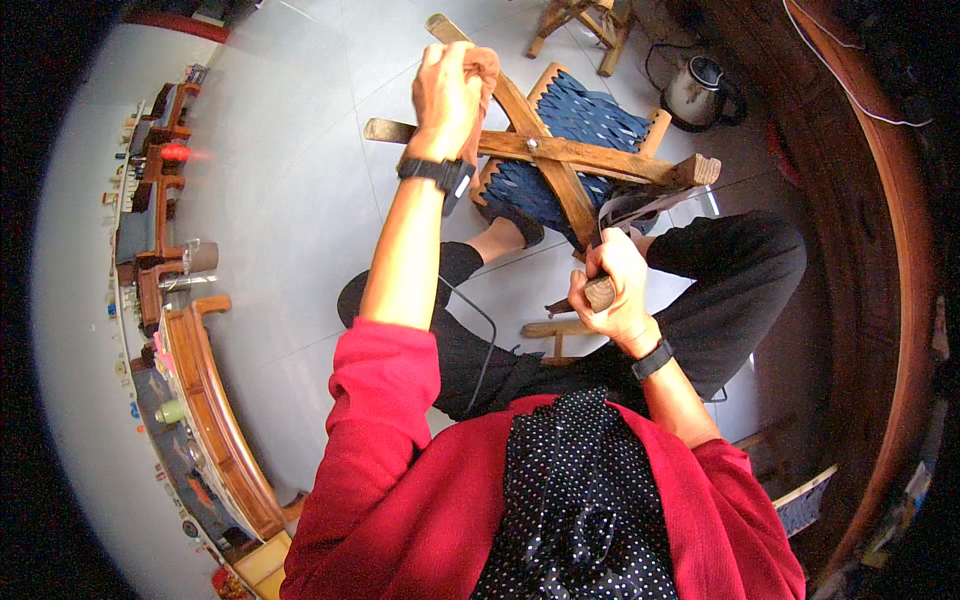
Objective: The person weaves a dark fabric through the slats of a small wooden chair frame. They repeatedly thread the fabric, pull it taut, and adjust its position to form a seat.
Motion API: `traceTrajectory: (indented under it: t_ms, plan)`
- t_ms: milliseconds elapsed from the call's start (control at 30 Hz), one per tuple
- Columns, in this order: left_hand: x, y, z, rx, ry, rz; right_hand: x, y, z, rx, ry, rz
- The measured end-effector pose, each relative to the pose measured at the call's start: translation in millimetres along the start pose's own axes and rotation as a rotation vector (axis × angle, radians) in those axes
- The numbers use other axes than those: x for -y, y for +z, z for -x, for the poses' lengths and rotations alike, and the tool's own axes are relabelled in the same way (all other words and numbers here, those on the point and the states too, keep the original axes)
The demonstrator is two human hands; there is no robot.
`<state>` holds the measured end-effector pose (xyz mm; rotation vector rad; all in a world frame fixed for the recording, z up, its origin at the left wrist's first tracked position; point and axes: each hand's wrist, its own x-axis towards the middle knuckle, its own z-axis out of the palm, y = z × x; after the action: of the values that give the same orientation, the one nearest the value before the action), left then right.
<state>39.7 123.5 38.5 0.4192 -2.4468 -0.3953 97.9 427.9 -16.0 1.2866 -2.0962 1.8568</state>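
A folding stool (560, 152) with crossed wooden legs and a seat of woven dark blue straps is tipped over in front of me. A metal bolt (532, 145) joins the legs where they cross. My right hand (622, 275) is closed round a wooden bar of the stool, whose cut end (600, 292) sticks out of the fist. In my left hand (445, 100) is a bunched brown cloth (484, 68), held at the upper left side of the stool, by the leg ends. My left fingers are partly hidden behind the hand and the cloth.
An electric kettle (695, 92) with a cord stands on the floor beyond the stool at right. Another wooden stool (585, 30) stands at the far edge. A dark wooden cabinet (850, 230) runs along the right; wooden furniture (215, 400) lines the left.
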Motion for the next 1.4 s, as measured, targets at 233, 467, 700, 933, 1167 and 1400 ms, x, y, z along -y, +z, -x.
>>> traceTrajectory:
  t_ms: [233, 467, 700, 933, 1167, 1400]
  plan:
    - [-1, 10, 17, 0.226, 0.052, 0.032, -2, 5, 0, -0.038, 0.019, -0.024]
    - [-27, -12, 36, 0.212, 0.018, 0.563, 0, 0, 3, -0.052, 0.038, -0.039]
    - [-23, -45, 145, 0.236, -0.256, 0.661, 3, 0, 4, -0.056, 0.089, 0.004]
    - [22, -39, 206, 0.298, -0.582, 0.605, -5, -11, -22, -0.225, 0.323, -0.152]
    - [87, 1, 160, 0.102, -0.734, 0.593, -15, -29, -36, -0.318, 0.144, -0.019]
    - [105, 27, 125, 0.268, -0.701, 0.809, -45, -53, -48, -0.432, 0.275, 0.084]
